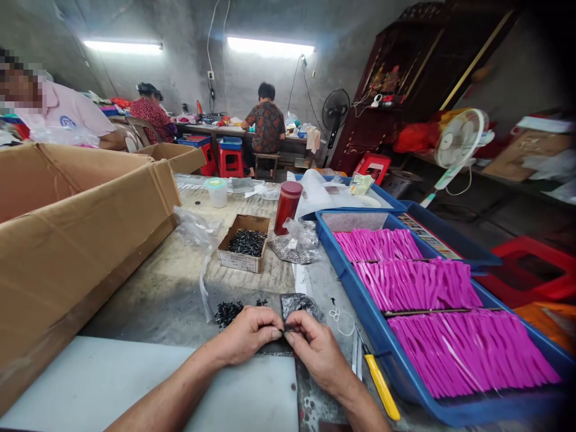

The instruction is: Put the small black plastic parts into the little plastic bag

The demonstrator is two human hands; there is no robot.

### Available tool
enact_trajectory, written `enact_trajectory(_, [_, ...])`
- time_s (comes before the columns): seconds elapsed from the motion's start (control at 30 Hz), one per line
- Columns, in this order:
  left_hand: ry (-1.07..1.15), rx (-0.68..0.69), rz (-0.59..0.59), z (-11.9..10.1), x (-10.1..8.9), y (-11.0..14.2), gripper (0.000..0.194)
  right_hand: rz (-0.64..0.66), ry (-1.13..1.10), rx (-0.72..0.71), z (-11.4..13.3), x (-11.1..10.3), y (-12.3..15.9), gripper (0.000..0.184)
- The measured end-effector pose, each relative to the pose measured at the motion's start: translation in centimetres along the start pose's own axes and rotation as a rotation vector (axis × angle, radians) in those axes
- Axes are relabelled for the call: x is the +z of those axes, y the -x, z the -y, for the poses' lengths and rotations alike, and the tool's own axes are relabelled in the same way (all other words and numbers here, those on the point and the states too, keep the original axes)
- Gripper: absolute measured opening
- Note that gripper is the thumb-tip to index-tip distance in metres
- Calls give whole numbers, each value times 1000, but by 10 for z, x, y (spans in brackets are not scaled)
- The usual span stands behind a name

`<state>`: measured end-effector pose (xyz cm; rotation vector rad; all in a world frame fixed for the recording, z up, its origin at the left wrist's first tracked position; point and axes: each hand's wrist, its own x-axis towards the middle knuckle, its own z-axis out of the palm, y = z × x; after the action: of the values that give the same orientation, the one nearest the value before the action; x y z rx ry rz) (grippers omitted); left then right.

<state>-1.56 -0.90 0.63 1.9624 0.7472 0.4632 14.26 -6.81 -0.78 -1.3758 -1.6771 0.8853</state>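
Observation:
My left hand (253,333) and my right hand (315,345) meet over the front of the table, thumbs and forefingers pinched together. Between their fingertips is a tiny dark piece (283,332), mostly hidden by the fingers. A pile of small black parts (228,313) lies just behind my left hand. Behind my right hand is a crumpled dark plastic bag (302,305). A small cardboard box (243,260) farther back holds many small black pins or similar parts. To the right of my right hand lies a yellow-handled tool (381,387) with a thin metal shaft.
A blue tray (355,309) with rows of magenta strips (472,348) fills the right side. A large cardboard box (90,240) stands at left. A red canister (288,207), clear bags (303,243) and a lidded tub (216,193) are behind. Several people sit farther back.

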Motion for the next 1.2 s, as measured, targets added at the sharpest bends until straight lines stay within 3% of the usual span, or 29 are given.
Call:
enact_trajectory(0.83, [-10,-9,-22,1,2,0,16,-5,-14,0,4,1,1,9])
enact_trajectory(0.93, [76,-52,-99,2,-1,1,15,-69,-9,-22,-2,0,3,15])
enact_trajectory(1.03, [227,-136,-246,1,-13,-2,15,-193,9,-38,-12,-1,4,15])
enact_trajectory(1.13, [250,-188,-400,-1,-38,-11,15,-323,1,-25,-21,-2,4,18])
enact_trajectory(1.2, [124,-194,-507,-2,-60,-22,14,-413,0,-14,-25,-1,4,21])
